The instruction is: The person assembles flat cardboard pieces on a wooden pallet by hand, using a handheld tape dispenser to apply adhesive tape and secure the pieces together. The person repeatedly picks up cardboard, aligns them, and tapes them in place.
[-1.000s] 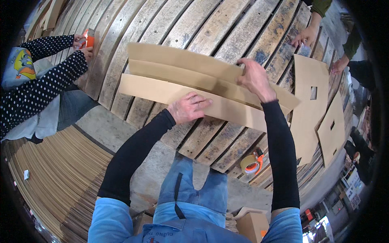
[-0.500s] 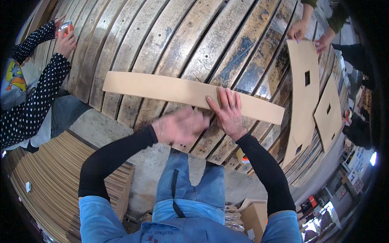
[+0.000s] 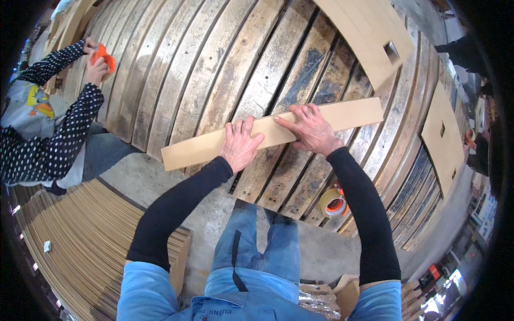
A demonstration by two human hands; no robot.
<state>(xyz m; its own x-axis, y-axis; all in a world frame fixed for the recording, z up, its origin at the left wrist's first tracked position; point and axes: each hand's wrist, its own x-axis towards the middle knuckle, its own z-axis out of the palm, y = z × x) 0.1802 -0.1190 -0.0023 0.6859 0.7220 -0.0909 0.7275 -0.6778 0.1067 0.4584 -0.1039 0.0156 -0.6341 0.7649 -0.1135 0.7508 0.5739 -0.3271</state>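
A long, narrow cardboard strip [image 3: 195,147] lies across the slatted wooden surface in front of me, its right end angled farther away. My left hand [image 3: 241,145] is on the strip left of its middle, fingers bent at the far edge and thumb on top. A short way to the right, my right hand [image 3: 311,128] grips the same strip, its thumb lying on the cardboard and its fingers curled at the far edge. What is under the fingertips is hidden. Near my right forearm, a tape dispenser [image 3: 334,204] with a roll of tape rests on the slats.
A large cardboard sheet [image 3: 369,37] with a rectangular hole is at the upper right. Another holed cardboard piece [image 3: 444,136] lies at the right. Stacked cardboard [image 3: 91,241] stands at lower left. At left, a person in dotted sleeves [image 3: 80,115] holds an orange tool [image 3: 105,59].
The strip has turned, its right end swinging away from me. My left hand has come down onto it. The large sheet has shifted up and left, and the far-right person's hands have left view.
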